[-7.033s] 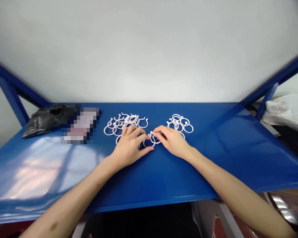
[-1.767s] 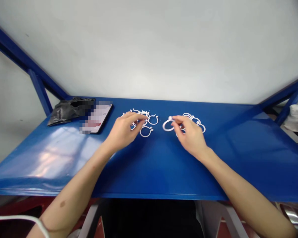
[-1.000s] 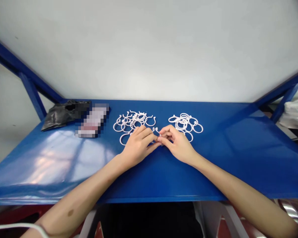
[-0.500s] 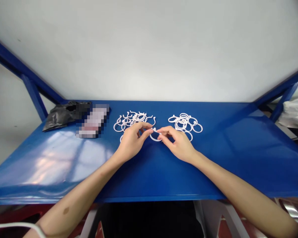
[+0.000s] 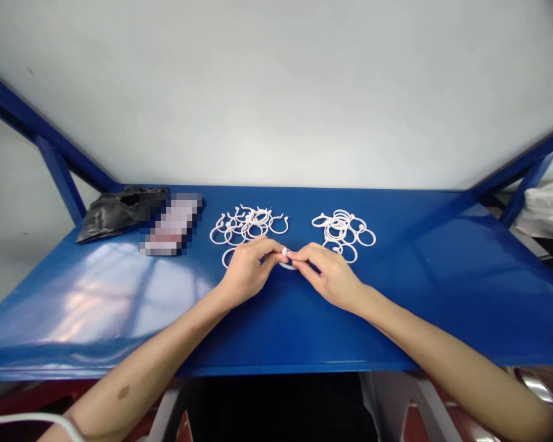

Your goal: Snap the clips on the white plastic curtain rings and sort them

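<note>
Between my two hands is a white plastic ring point(image 5: 287, 266) with a knob at its ends, mostly hidden by fingers. My left hand point(image 5: 251, 270) pinches it from the left, and my right hand point(image 5: 329, 270) pinches it from the right; the fingertips nearly meet at the knob. Behind my left hand lies a pile of white rings point(image 5: 257, 231), several of them with visible gaps between their knobbed ends. Another group of white rings point(image 5: 343, 230), which look closed, lies beyond my right hand.
The blue tabletop point(image 5: 276, 331) runs up to a pale wall panel. At the back left lie a black plastic bag point(image 5: 115, 215) and a pixelated flat object point(image 5: 172, 227). Blue frame bars point(image 5: 59, 175) rise at both sides, with a whitish plastic bag point(image 5: 550, 209) at far right.
My fingertips have come closer together over the ring, and both hands have shifted slightly toward me. The ring's ends, apart from my fingers before, now show as one knob between them.
</note>
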Demonstrator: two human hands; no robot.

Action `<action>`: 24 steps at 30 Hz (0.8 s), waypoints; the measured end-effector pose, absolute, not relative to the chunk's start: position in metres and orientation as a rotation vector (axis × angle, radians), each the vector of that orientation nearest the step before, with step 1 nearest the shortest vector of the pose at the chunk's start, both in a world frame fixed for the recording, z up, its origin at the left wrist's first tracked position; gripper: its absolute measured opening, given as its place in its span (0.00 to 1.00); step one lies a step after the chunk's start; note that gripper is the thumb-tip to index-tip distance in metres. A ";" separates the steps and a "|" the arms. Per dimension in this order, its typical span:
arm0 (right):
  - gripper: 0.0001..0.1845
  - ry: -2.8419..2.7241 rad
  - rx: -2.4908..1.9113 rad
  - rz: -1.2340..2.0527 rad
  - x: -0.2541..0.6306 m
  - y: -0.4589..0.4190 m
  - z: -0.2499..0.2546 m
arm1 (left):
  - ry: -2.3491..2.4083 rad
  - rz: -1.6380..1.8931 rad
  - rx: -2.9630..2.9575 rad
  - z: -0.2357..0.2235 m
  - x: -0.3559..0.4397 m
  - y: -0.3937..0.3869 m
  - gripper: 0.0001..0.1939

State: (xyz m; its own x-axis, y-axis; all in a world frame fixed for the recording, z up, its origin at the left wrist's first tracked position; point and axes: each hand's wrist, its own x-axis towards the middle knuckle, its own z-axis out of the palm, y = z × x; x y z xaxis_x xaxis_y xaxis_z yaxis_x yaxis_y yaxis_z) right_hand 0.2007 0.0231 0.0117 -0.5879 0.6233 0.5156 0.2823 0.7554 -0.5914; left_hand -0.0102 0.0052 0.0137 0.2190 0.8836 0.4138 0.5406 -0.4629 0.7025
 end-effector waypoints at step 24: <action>0.13 -2.194 -1.201 -0.246 0.237 0.065 0.033 | 1.660 0.333 2.433 0.045 -0.069 0.017 0.06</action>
State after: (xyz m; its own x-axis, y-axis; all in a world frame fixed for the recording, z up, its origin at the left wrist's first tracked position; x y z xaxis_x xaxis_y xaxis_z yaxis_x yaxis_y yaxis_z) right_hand 0.2366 0.0651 0.0332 -0.3960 0.6970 0.5978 0.8122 0.5696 -0.1261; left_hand -0.0691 0.0175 0.0449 0.3528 0.9320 0.0838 0.8922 -0.3620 0.2702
